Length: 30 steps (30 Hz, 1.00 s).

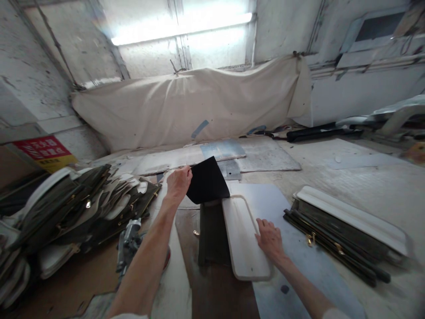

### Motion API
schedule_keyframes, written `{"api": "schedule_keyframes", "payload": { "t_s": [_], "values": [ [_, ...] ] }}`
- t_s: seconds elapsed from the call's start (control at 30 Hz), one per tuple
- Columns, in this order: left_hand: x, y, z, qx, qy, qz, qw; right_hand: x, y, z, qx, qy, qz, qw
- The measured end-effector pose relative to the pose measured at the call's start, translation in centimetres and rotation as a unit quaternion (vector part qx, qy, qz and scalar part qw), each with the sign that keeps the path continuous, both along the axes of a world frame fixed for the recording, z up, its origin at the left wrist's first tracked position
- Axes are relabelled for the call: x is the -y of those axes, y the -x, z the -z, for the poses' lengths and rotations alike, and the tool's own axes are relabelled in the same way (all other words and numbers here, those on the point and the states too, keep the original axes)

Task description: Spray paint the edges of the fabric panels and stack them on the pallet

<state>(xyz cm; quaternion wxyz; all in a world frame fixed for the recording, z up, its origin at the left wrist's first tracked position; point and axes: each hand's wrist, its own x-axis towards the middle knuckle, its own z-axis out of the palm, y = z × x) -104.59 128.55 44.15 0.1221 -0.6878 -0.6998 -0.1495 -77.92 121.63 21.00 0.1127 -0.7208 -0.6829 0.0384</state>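
Observation:
My left hand pinches the left edge of a stiff black sheet, which is raised and tilted at the far end of a dark bag piece. That piece has a white rounded panel along its right side and a small gold zipper pull on its left. My right hand rests at the panel's right edge, fingers bent over the rim. Whether those fingers grip the panel or only press on it is hard to make out.
On the left lies a heap of dark bag pieces with white panels, beside a metal spray gun. More zippered pieces with a white panel are stacked at right. A beige cloth hangs behind the table; flat boards lie before it.

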Motion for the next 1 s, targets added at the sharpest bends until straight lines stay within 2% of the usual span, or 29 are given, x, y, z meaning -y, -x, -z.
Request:
{"api": "schedule_keyframes", "payload": {
  "t_s": [0.13, 0.23, 0.3, 0.37, 0.5, 0.57, 0.63, 0.7, 0.77, 0.9, 1.0],
  "values": [
    [0.3, 0.2, 0.1, 0.004, -0.002, 0.006, 1.000, -0.1, 5.1, -0.9, -0.018, -0.028, -0.047, 0.998],
    [0.3, 0.6, 0.1, 0.007, -0.002, 0.010, 1.000, -0.2, 8.8, -0.3, -0.027, -0.019, -0.068, 0.997],
    [0.3, 1.1, 0.0, 0.012, -0.002, 0.007, 1.000, -0.3, 9.6, 0.2, -0.033, -0.008, -0.060, 0.998],
    [0.3, 1.5, 0.0, 0.020, -0.005, -0.002, 1.000, -0.5, 9.0, 0.7, -0.042, 0.002, -0.051, 0.998],
    [1.2, 2.1, 0.1, 0.040, -0.013, -0.019, 0.999, -0.7, 5.1, 1.3, -0.058, 0.015, -0.041, 0.997],
    [2.4, 2.2, 0.6, 0.061, -0.015, -0.017, 0.998, -0.7, 3.0, 1.7, -0.063, 0.020, -0.030, 0.997],
    [4.5, 2.3, 1.8, 0.098, -0.020, 0.008, 0.995, -0.6, 1.3, 2.3, -0.074, 0.022, -0.027, 0.997],
    [7.2, 2.2, 4.1, 0.138, -0.033, 0.058, 0.988, -0.7, 0.1, 2.8, -0.092, 0.024, -0.035, 0.995],
    [10.2, 1.8, 7.7, 0.159, -0.059, 0.111, 0.979, -0.9, -0.6, 3.2, -0.111, 0.027, -0.047, 0.992],
    [15.8, 0.5, 17.6, 0.133, -0.144, 0.295, 0.935, -1.4, -0.8, 3.4, -0.128, 0.035, -0.059, 0.989],
    [18.1, -0.8, 24.5, 0.103, -0.137, 0.362, 0.916, -1.5, 0.2, 3.1, -0.122, 0.030, -0.068, 0.990]
  ]
}}
